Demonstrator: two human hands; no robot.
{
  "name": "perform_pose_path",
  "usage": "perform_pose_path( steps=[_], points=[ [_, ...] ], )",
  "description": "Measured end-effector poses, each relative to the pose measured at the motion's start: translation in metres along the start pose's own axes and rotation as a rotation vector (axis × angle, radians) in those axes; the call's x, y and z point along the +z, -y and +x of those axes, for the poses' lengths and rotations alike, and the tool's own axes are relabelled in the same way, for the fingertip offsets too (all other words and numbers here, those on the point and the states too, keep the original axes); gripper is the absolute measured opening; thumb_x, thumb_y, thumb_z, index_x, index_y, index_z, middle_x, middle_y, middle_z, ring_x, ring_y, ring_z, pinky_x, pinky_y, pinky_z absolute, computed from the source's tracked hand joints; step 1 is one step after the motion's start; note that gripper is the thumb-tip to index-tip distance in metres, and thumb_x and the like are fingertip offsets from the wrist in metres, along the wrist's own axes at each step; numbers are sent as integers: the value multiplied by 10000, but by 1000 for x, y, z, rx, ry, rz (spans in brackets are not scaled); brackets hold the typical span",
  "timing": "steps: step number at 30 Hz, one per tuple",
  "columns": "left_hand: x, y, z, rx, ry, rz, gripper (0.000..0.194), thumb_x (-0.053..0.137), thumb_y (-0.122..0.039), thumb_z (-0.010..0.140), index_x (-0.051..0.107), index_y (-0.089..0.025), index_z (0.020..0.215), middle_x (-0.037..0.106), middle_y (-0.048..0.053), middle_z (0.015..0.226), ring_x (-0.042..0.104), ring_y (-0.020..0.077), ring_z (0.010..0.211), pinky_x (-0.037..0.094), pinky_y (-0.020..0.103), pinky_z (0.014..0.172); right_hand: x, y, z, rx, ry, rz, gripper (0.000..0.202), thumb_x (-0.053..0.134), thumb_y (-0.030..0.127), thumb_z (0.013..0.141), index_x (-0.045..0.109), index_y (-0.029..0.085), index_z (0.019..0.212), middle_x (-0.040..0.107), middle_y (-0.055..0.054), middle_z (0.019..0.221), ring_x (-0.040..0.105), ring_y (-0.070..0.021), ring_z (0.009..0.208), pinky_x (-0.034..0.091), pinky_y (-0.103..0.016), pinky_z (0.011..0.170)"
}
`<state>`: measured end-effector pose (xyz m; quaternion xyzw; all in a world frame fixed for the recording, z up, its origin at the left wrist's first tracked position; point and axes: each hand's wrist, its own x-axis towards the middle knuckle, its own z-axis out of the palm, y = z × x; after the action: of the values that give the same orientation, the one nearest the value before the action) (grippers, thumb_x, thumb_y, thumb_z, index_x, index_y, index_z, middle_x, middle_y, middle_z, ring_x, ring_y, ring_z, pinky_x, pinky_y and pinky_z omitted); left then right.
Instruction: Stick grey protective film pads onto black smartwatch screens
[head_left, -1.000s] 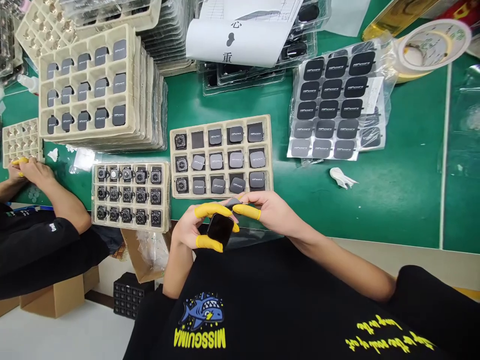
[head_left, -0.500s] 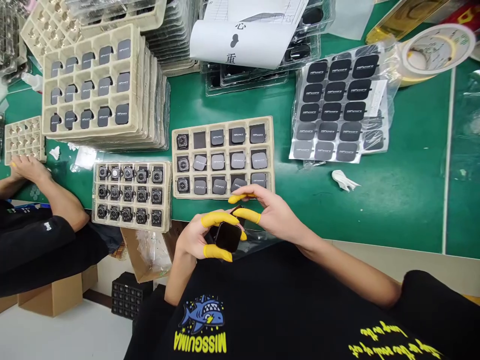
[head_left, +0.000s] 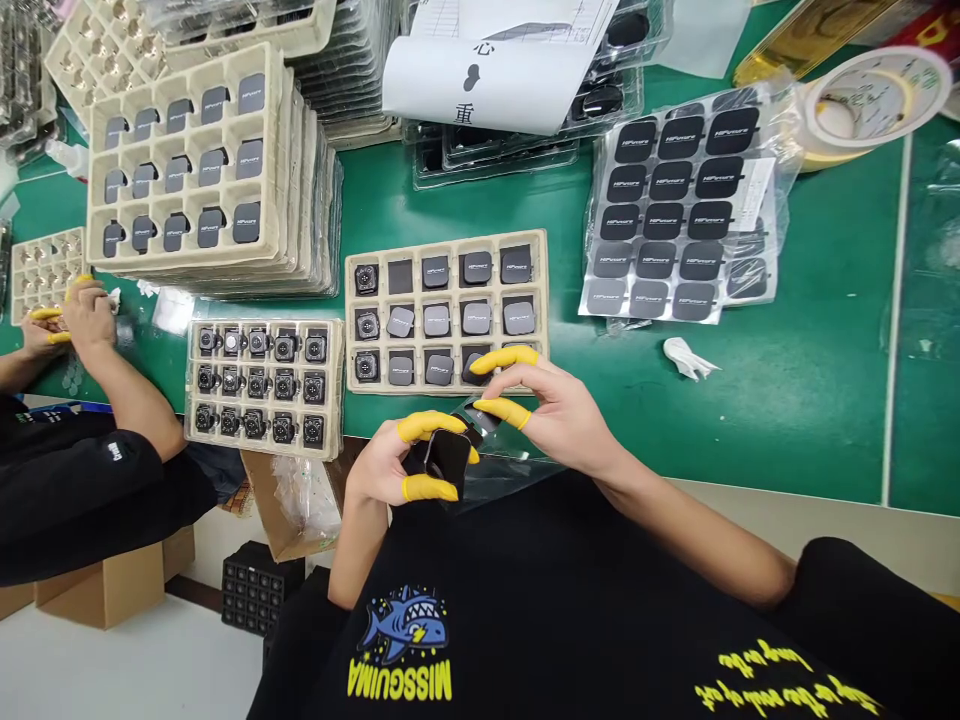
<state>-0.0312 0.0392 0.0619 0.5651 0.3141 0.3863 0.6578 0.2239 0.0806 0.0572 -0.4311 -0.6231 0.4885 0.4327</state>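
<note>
My left hand [head_left: 386,460], with yellow finger cots, grips a square smartwatch body [head_left: 448,460] whose black screen is tilted sideways. My right hand [head_left: 551,410] pinches a thin glossy film [head_left: 480,415] between thumb and finger, at the watch's upper right edge. Whether the film is still attached to the watch I cannot tell. Just beyond both hands lies a beige tray [head_left: 546,300]. Its left column holds watches with their sensor backs up; most other compartments show dark square HiFuture stickers [head_left: 436,320].
Left of it sits a second tray [head_left: 339,400] of watches. Stacked trays [head_left: 315,220] rise behind. Sticker sheets [head_left: 667,220], a crumpled white tissue [head_left: 686,358] and a tape roll [head_left: 874,100] lie to the right. A co-worker's hands [head_left: 90,315] work at far left.
My right hand has drawn slightly up and right, and more of the glossy film shows between my hands. The watch has tilted. The co-worker's hands have moved apart.
</note>
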Motion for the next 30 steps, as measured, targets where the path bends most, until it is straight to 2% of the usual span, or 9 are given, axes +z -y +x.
perform_pose_path(
  steps=[3, 5, 7, 9, 13, 17, 22, 26, 30],
  points=[
    [-2, 0, -3, -25, -70, -148, 718, 1008, -592, 767, 771, -185, 1310, 872, 119, 984, 872, 296, 883, 700, 374, 828, 0, 0, 0, -102, -20, -23, 122, 817, 391, 1038, 824, 308, 949, 808, -76, 1205, 751, -268, 1134, 637, -478, 1012],
    [-3, 1, -5, -39, -146, -227, 724, 1000, -643, 749, 776, -174, 1254, 857, 110, 921, 862, 290, 819, 692, 367, 770, -1, 0, 0, -183, -19, -8, 83, 823, 357, 1034, 836, 320, 961, 801, -75, 1213, 748, -269, 1136, 642, -475, 988],
    [-7, 1, -4, -34, -231, -245, 730, 996, -679, 731, 779, -166, 1201, 837, 92, 867, 846, 271, 764, 675, 345, 723, -4, 2, -2, -253, 4, 30, 62, 833, 345, 1028, 842, 331, 968, 803, -69, 1206, 741, -279, 1185, 638, -483, 1005],
    [-12, 2, -2, 2, -265, -206, 694, 1017, -620, 738, 779, -171, 1211, 840, 80, 880, 847, 256, 765, 669, 327, 721, -11, 6, -5, -268, 22, 90, 49, 854, 349, 1013, 841, 334, 969, 810, -59, 1194, 740, -284, 1219, 630, -491, 1043],
    [-19, 8, 7, 53, -200, -61, 701, 1045, -476, 759, 751, -223, 1344, 880, 100, 1063, 886, 272, 940, 681, 316, 809, -26, 25, -8, -98, -57, 183, 57, 887, 365, 987, 843, 329, 976, 811, -59, 1216, 757, -278, 1187, 632, -468, 1037],
    [-13, 20, 21, 131, -174, 36, 786, 1030, -509, 765, 710, -255, 1436, 876, 108, 1171, 883, 291, 1053, 682, 333, 871, -26, 52, 0, 97, -111, 268, 99, 886, 414, 983, 838, 328, 984, 808, -60, 1141, 764, -291, 1200, 650, -450, 1000],
    [-3, 31, 31, 256, -213, 174, 818, 983, -608, 782, 702, -302, 1487, 850, 83, 1264, 853, 252, 1083, 665, 330, 949, -7, 75, 17, 215, 28, 348, 234, 895, 529, 960, 819, 308, 945, 814, -75, 1188, 758, -301, 1214, 638, -492, 1100],
    [-1, 35, 29, 266, -222, 173, 849, 935, -685, 796, 681, -295, 1506, 825, 98, 1346, 841, 271, 1164, 664, 355, 1014, 2, 77, 23, 262, 81, 380, 278, 891, 551, 961, 806, 289, 925, 811, -72, 1264, 757, -294, 1237, 614, -489, 1148],
    [-2, 38, 26, 237, -268, 195, 855, 941, -688, 798, 675, -263, 1490, 817, 109, 1341, 838, 281, 1168, 666, 364, 1006, 6, 76, 24, 302, 112, 387, 311, 898, 568, 950, 795, 277, 905, 817, -70, 1237, 760, -295, 1220, 622, -487, 1129]
  ],
)
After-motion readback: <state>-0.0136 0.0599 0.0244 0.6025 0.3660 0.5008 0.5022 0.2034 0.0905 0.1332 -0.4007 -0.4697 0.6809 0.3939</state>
